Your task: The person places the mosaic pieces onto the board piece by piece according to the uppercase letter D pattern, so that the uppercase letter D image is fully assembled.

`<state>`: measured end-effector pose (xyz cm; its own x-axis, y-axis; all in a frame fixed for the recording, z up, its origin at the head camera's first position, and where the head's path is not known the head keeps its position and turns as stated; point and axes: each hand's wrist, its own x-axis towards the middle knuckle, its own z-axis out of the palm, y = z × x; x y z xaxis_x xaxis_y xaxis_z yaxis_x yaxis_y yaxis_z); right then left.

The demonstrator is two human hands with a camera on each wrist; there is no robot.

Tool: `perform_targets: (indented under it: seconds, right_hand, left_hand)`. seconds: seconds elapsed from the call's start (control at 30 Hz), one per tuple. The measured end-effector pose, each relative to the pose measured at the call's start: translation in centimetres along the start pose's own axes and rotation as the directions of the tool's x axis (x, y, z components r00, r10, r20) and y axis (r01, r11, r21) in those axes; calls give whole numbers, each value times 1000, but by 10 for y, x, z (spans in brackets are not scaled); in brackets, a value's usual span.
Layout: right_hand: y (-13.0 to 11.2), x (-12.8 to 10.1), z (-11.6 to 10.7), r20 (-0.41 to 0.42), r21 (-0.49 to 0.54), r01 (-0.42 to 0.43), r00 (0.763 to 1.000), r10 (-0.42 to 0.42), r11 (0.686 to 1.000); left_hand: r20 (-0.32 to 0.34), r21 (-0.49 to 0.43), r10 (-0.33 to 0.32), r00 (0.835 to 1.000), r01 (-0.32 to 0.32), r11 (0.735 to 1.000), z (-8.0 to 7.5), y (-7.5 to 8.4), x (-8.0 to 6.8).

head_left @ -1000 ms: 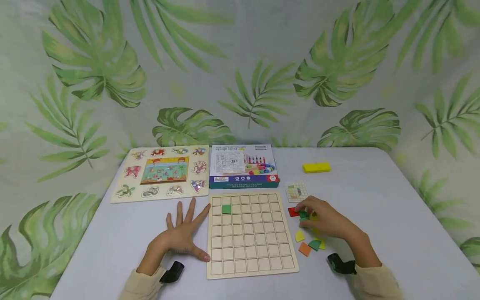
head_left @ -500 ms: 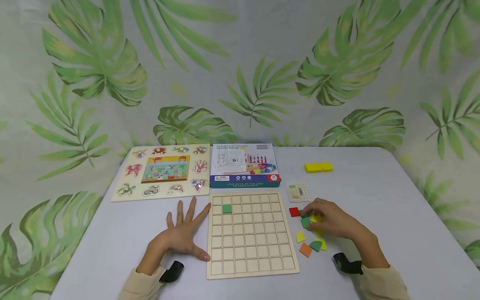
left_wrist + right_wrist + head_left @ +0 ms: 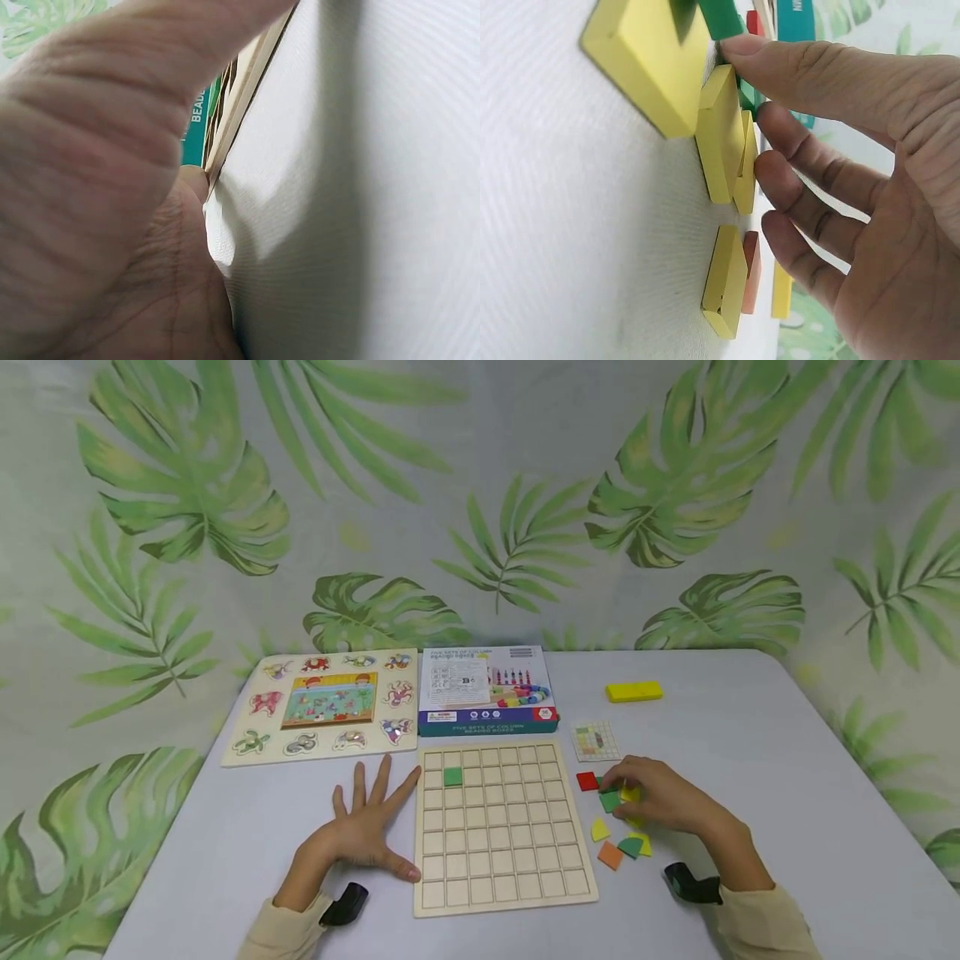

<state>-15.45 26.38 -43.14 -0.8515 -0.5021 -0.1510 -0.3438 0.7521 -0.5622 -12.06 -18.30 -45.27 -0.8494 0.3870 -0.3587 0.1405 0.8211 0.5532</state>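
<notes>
My left hand (image 3: 367,827) lies flat on the white table, fingers spread, thumb and index tip against the left edge of the wooden grid board (image 3: 502,860). One green square (image 3: 452,777) sits in the board's second row. My right hand (image 3: 652,797) is right of the board over a heap of coloured tiles. Its thumb and index finger pinch a green tile (image 3: 610,801) that lies low on the table. In the right wrist view the thumb (image 3: 739,46) touches that green tile (image 3: 720,15), with yellow tiles (image 3: 720,139) under the curled fingers.
Loose around the right hand are a red tile (image 3: 587,781), a yellow tile (image 3: 599,832) and an orange tile (image 3: 610,856). Behind them lie a pattern card (image 3: 596,742) and a yellow block (image 3: 633,692). A bead-toy box (image 3: 486,689) and an animal puzzle (image 3: 326,706) lie behind the board.
My right hand slid a little toward me with the green tile, uncovering the red tile. The left hand and the board stayed put.
</notes>
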Motion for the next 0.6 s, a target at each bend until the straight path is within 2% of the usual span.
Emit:
perform_targets:
  seconds: [0.17, 0.6]
  right_hand:
    - [1, -1, 2, -3, -15, 24, 1000, -25, 1000]
    - [-3, 1, 3, 12, -39, 26, 1000, -25, 999]
  left_hand:
    - [4, -1, 12, 1000, -12, 1000, 1, 1, -1]
    - [-2, 6, 12, 1000, -12, 1000, 0, 0, -1]
